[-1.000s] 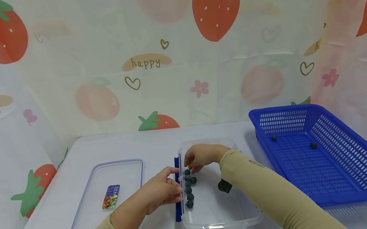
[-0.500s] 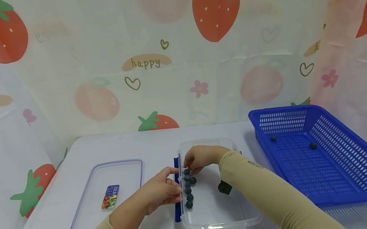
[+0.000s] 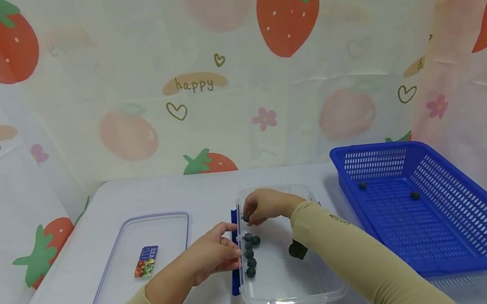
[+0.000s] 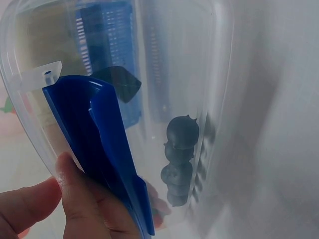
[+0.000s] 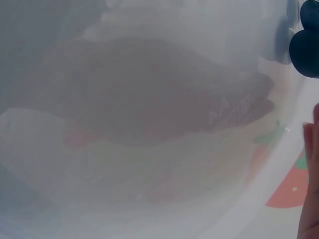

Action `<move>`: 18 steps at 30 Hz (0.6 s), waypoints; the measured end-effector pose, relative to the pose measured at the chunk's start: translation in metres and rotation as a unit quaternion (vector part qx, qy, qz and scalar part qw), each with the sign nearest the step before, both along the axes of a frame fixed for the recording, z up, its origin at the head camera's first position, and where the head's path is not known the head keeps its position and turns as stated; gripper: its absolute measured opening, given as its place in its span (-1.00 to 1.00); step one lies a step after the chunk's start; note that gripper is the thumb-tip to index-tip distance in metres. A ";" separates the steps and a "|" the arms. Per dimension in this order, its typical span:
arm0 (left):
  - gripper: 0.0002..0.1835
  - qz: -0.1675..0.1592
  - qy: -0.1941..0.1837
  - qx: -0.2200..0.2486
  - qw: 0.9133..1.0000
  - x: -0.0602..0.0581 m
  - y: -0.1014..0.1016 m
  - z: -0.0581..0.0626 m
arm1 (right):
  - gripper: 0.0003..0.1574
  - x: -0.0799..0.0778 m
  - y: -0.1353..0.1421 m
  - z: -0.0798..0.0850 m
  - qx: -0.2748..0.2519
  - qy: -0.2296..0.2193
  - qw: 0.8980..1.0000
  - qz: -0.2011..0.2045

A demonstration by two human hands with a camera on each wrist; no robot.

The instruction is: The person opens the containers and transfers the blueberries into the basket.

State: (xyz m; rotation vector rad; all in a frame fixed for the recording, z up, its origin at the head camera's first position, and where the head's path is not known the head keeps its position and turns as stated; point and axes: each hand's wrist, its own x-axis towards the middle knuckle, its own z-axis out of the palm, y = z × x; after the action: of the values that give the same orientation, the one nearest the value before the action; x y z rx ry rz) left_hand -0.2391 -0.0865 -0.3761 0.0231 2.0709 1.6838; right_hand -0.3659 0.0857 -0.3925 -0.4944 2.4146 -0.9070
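A clear plastic box (image 3: pixel 301 275) with a blue side latch (image 4: pixel 94 129) stands in the middle of the table. Several blueberries (image 3: pixel 249 253) form a row along its left wall, one more beside the row. From the left, my left hand (image 3: pixel 214 252) grips the box's rim by the latch, thumb on top, other fingers lower down. Inside the box, my right hand (image 3: pixel 271 204) pinches a blueberry (image 3: pixel 246 218) at the far left corner, a small gap from the row. In the right wrist view only fingertips (image 5: pixel 311 169) show at the edge, below two blueberries (image 5: pixel 305 54).
A blue mesh basket (image 3: pixel 395 234) stands on the right, with two blueberries (image 3: pixel 415 195) inside. On the left lies a clear lid (image 3: pixel 155 216) with a blue edge and a small printed label (image 3: pixel 147 261). Strawberry-patterned cloth (image 3: pixel 220 124) hangs behind the table.
The right hand has drawn a blueberry away from the far end of the row toward the box's back corner. The left hand stays at the box's left side.
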 end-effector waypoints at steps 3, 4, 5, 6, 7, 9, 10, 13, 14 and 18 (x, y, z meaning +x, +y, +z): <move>-0.40 -0.001 0.001 0.002 1.000 0.000 0.000 0.000 | -0.91 -0.001 0.000 0.000 -0.025 -0.001 1.000 -0.007; -0.40 -0.001 0.002 0.002 1.000 0.000 0.000 0.000 | -0.92 -0.001 0.000 0.000 -0.031 -0.002 0.999 -0.008; -0.40 -0.001 0.002 0.002 1.000 0.000 0.000 0.000 | -0.93 -0.001 0.000 0.000 -0.034 -0.001 0.999 -0.008; -0.40 -0.001 0.002 0.002 1.000 0.001 0.000 0.000 | -0.94 -0.001 0.000 0.001 -0.037 -0.001 0.999 -0.008; -0.40 -0.001 0.002 0.002 1.000 0.001 -0.001 0.000 | -0.94 0.000 0.000 0.001 -0.038 0.000 0.999 -0.007; -0.41 -0.001 0.002 0.001 1.000 0.001 -0.001 0.000 | -0.95 0.000 0.000 0.002 -0.037 0.003 0.999 -0.004; -0.41 -0.001 0.002 0.000 1.000 0.001 -0.001 0.000 | -0.95 0.000 0.000 0.002 -0.036 0.004 0.999 -0.002; -0.41 -0.001 0.001 -0.001 1.000 0.001 -0.001 0.000 | -0.95 0.000 0.001 0.005 -0.034 0.004 0.999 0.004; -0.41 -0.001 0.001 -0.001 1.000 0.000 -0.001 0.000 | -0.95 0.000 0.001 0.005 -0.035 0.003 0.999 0.006; -0.41 -0.003 0.001 -0.002 1.000 -0.001 0.000 -0.001 | -0.94 -0.002 0.005 0.009 -0.048 -0.007 0.999 0.016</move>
State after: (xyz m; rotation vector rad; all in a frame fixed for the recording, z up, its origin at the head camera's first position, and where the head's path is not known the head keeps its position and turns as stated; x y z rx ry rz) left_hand -0.2397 -0.0867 -0.3766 0.0302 2.0734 1.6777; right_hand -0.3680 0.0905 -0.3830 -0.5579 2.3523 -1.0137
